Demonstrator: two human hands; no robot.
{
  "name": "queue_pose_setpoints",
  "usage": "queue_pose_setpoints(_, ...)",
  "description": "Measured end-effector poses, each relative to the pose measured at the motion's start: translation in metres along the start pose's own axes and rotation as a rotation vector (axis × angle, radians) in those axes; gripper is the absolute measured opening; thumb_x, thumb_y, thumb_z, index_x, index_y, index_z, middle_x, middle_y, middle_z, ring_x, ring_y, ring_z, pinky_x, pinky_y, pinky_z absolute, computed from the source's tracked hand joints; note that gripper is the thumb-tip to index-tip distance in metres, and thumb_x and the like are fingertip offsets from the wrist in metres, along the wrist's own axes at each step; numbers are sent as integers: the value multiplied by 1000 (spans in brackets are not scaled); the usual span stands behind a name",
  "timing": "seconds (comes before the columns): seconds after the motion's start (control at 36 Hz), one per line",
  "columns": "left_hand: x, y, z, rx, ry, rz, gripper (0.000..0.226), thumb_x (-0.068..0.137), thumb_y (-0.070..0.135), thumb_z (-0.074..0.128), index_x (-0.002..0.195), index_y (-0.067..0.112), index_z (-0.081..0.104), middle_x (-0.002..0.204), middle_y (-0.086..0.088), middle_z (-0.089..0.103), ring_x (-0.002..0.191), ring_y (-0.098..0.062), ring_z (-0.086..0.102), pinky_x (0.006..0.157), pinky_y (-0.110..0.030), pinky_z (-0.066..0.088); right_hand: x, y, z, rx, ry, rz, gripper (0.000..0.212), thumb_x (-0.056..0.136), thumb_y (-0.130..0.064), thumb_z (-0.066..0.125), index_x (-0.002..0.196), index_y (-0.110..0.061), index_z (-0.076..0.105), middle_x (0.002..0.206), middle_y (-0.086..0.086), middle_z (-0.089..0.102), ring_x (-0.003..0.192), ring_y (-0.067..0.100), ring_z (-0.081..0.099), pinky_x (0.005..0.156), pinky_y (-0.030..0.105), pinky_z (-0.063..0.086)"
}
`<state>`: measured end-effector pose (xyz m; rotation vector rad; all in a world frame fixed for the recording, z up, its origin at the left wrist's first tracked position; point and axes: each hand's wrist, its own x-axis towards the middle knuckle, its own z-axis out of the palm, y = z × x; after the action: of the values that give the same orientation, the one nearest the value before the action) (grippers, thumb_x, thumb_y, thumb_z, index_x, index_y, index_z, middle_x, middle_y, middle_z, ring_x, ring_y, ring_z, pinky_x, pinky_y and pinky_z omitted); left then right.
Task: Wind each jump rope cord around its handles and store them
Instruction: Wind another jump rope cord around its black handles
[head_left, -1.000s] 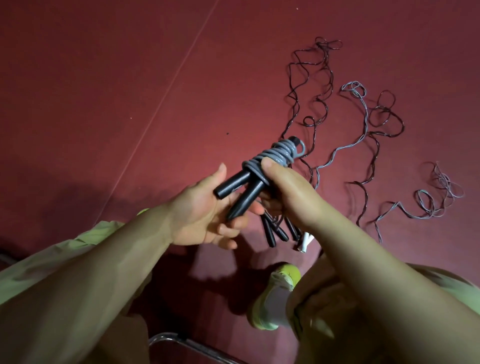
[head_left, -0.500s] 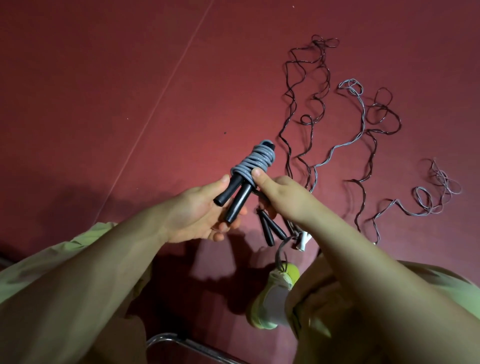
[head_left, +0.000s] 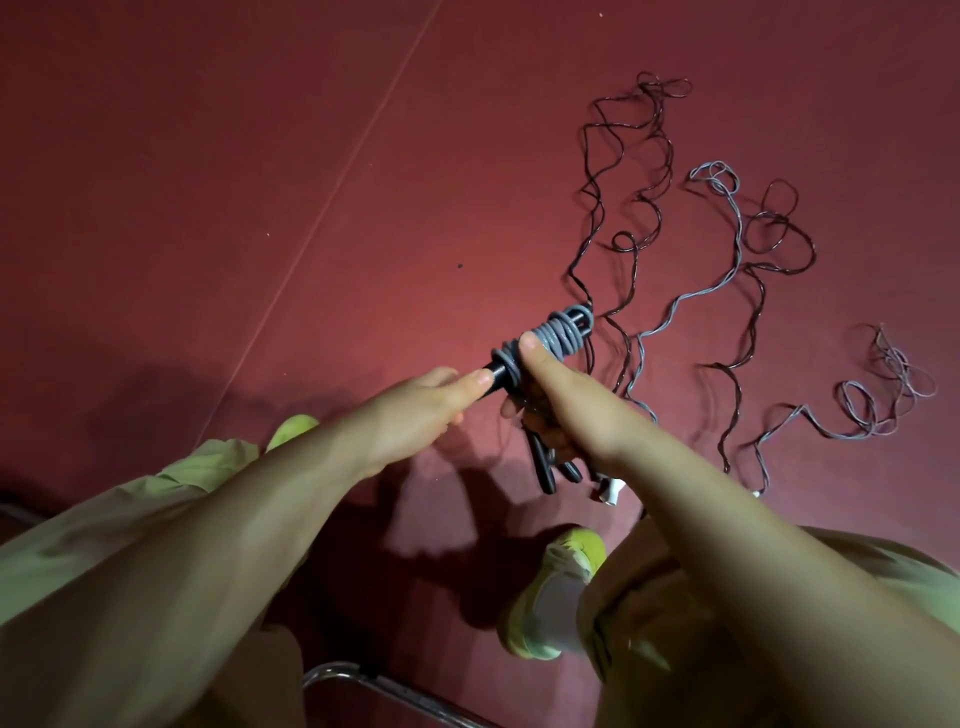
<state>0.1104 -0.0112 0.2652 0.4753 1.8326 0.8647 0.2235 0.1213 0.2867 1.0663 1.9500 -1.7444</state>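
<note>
I see both hands, left hand and right hand, gripping the wound jump rope, now tilted flatter than before, loose cords on the floor.

A jump rope bundle, grey cord coiled tightly around black handles, is held tilted above the red floor. More black handles hang below it. Beyond the bundle, loose dark cords and grey cords sprawl tangled on the floor.
</note>
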Motion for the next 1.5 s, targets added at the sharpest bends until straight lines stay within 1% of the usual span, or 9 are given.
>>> queue_pose_setpoints(0.17, 1, -2, 0, 9, -35, 65, 48, 61, 63, 63, 89, 25, 55, 74, 11, 57, 69, -8, 50, 69, -31, 38, -1, -2, 0, 145, -6, 10, 52, 87, -69, 42, 65, -23, 54, 55, -7, 29, 46, 9, 18, 47, 26, 12)
queue_pose_setpoints(0.28, 1, -4, -1, 6, -11, 70, 62, 42, 64, 64, 89, 26, 52, 82, 4, 62, 77, -14, 56, 78, -36, 44, -4, -7, 0, 133, 17, -12, 40, 93, -51, 46, 66, -21, 46, 60, -2, 28, 51, 12, 17, 56, 35, 8)
queue_pose_setpoints(0.58, 1, -3, 0, 132, 136, 127, 40, 68, 44, 78, 82, 26, 45, 74, 7, 47, 66, -12, 43, 60, -31, 33, -3, -8, -3, 10, 66, -97, 47, 95, -52, 46, 77, -11, 62, 46, -9, 44, 38, 9, 30, 43, 24, 24)
queue_pose_setpoints(0.69, 1, -2, 0, 177, 132, 114, 47, 59, 54, 75, 81, 26, 44, 76, 6, 46, 68, -13, 42, 62, -32, 33, -4, -7, -3, -76, 119, -165, 56, 95, -50, 47, 47, -23, 55, 40, -10, 39, 37, 6, 30, 49, 27, 26)
queue_pose_setpoints(0.86, -11, 7, -6, -294, -346, -58, 45, 71, 57, 51, 87, 20, 70, 83, 2, 71, 77, -14, 65, 87, -38, 48, -3, -3, -4, 56, 67, -278, 33, 83, -42, 51, 60, -20, 41, 47, -9, 32, 45, 10, 24, 46, 27, 20)
queue_pose_setpoints(0.94, -13, 8, -11, -571, -690, -131, 74, 71, 72, 36, 90, 13, 76, 89, -11, 71, 80, -25, 67, 82, -43, 51, -7, -3, -4, 169, -12, -342, 26, 80, -35, 45, 63, -17, 40, 46, -10, 30, 42, 7, 22, 41, 21, 17)
queue_pose_setpoints(1.06, -16, 8, -13, -793, -805, -137, 80, 70, 76, 34, 91, 10, 73, 74, -5, 62, 58, -17, 57, 67, -36, 54, -10, -8, -4, 228, -46, -368, 32, 75, -43, 51, 64, -15, 42, 52, 0, 30, 46, 11, 21, 46, 30, 12)
queue_pose_setpoints(1.22, -16, 10, -12, -660, -639, -155, 68, 79, 71, 23, 83, 16, 62, 65, 1, 52, 45, -8, 34, 52, -27, 38, -9, -11, -6, 103, -108, -225, 47, 103, -42, 33, 69, -11, 41, 38, -11, 36, 36, 4, 23, 39, 20, 14)
queue_pose_setpoints(1.5, -13, 17, 3, -375, -250, -125, 68, 95, 62, 15, 84, 13, 61, 56, 0, 55, 39, -8, 26, 49, -25, 28, -3, -6, -3, -8, -14, -141, 72, 101, -47, 33, 36, -18, 42, 40, -12, 25, 36, 9, 17, 39, 18, 15)
